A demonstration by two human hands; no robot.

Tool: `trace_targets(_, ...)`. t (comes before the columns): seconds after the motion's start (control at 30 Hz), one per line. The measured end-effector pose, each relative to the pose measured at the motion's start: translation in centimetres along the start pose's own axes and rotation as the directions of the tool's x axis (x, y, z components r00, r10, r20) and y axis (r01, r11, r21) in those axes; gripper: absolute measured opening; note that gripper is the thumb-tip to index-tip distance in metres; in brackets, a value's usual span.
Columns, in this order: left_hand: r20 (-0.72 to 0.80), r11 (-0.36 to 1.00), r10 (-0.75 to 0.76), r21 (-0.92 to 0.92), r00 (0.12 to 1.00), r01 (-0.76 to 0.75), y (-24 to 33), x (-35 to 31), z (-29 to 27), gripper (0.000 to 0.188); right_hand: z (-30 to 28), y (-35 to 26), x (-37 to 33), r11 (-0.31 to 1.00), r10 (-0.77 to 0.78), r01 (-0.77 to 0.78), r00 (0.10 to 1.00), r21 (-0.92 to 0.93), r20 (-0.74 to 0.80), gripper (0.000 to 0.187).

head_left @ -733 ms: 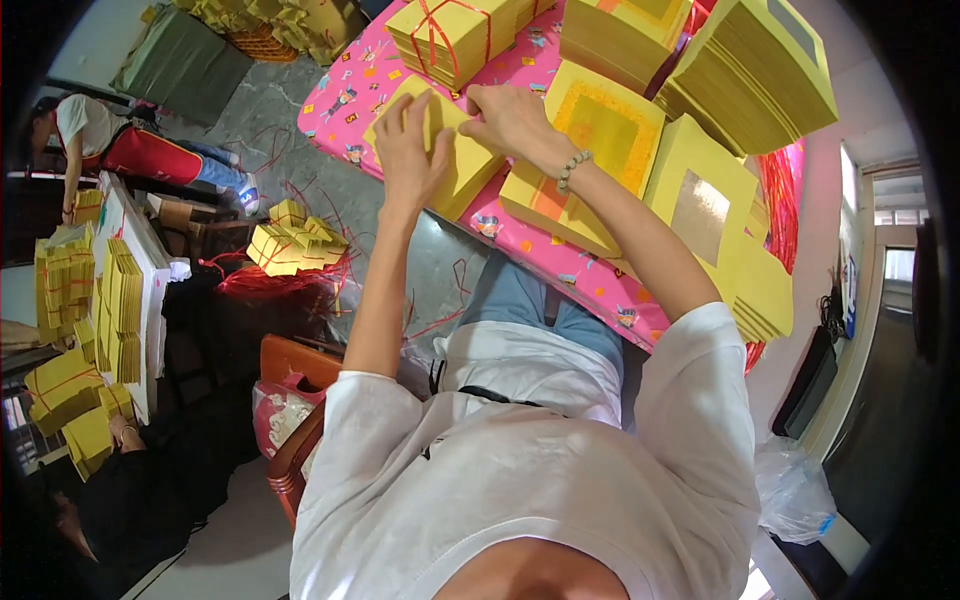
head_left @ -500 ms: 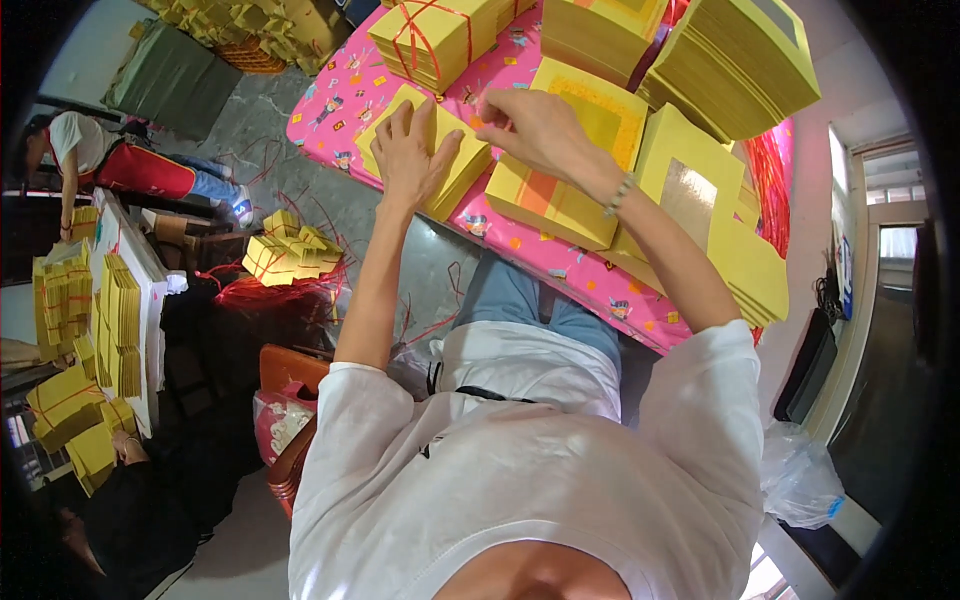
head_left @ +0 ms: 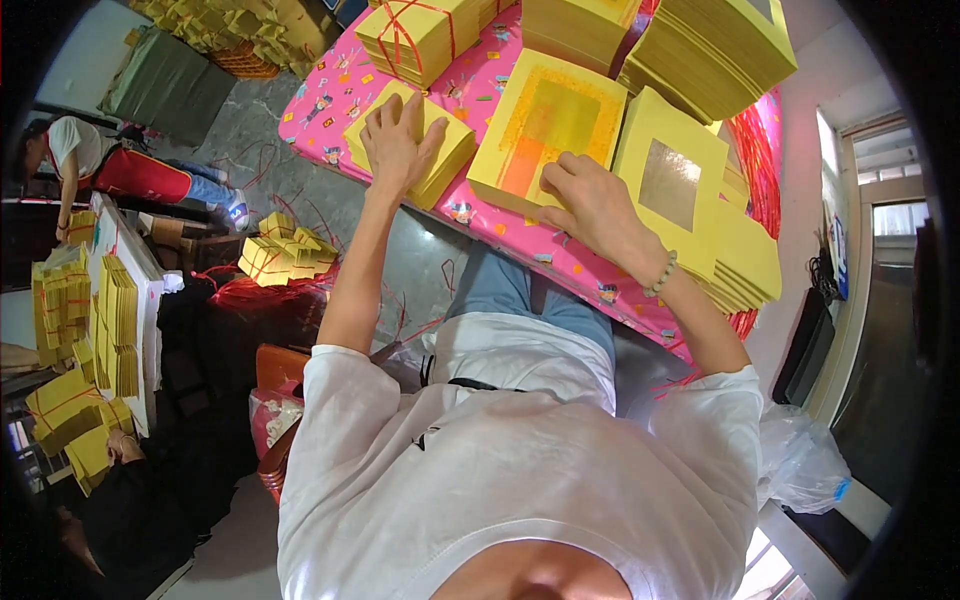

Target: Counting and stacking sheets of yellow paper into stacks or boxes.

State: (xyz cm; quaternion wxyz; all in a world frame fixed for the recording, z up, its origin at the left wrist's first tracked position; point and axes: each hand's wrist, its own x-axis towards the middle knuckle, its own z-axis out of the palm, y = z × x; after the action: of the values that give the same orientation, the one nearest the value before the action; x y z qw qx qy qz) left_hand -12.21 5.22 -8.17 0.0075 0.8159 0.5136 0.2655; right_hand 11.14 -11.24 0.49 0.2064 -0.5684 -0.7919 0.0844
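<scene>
Yellow paper stack [head_left: 450, 152] sits in the upper frame, left of center, on a pink patterned cover [head_left: 484, 80], the left hand [head_left: 397, 150] spread on top; the right hand [head_left: 594, 206] curls at a printed yellow stack [head_left: 560, 105], any pinch impossible to tell.

This looks like a small packing workshop. Yellow paper stacks [head_left: 550, 105] crowd a pink table [head_left: 492, 62] at the top of the frame, near red cords [head_left: 762, 170]; at left, co-workers [head_left: 143, 173] handle tied bundles [head_left: 65, 305] around a white table [head_left: 146, 335].
</scene>
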Motion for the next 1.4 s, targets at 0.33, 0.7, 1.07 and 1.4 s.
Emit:
trace_targets(0.33, -0.074, 0.995, 0.023, -0.091, 0.997, -0.03, -0.2, 0.1, -0.7, 0.06, -0.5, 0.5, -0.3, 1.0, 0.028, -0.028, 0.999, 0.011, 0.033, 0.017)
trace_targets(0.7, -0.188, 0.993, 0.074, -0.072, 0.979, -0.089, 0.0, -0.3, -1.7, 0.053, -0.3, 1.1, 0.0, 0.976, 0.111, -0.114, 0.993, 0.185, 0.026, 0.019)
trace_targets(1.07, -0.106, 0.868, 0.252, -0.415, 0.962, -0.273, 4.8, -1.6, -5.4, 0.024, -0.3, 1.2, 0.2, 0.964, 0.154, -0.158, 0.987, 0.214, 0.039, 0.021)
trace_targets(1.4, 0.107, 0.739, 0.6, -0.452, 0.792, -0.499, 8.7, -1.8, -6.0, 0.033, -0.4, 1.2, 0.3, 0.983, 0.111, -0.104, 0.993, 0.153, -0.04, 0.019)
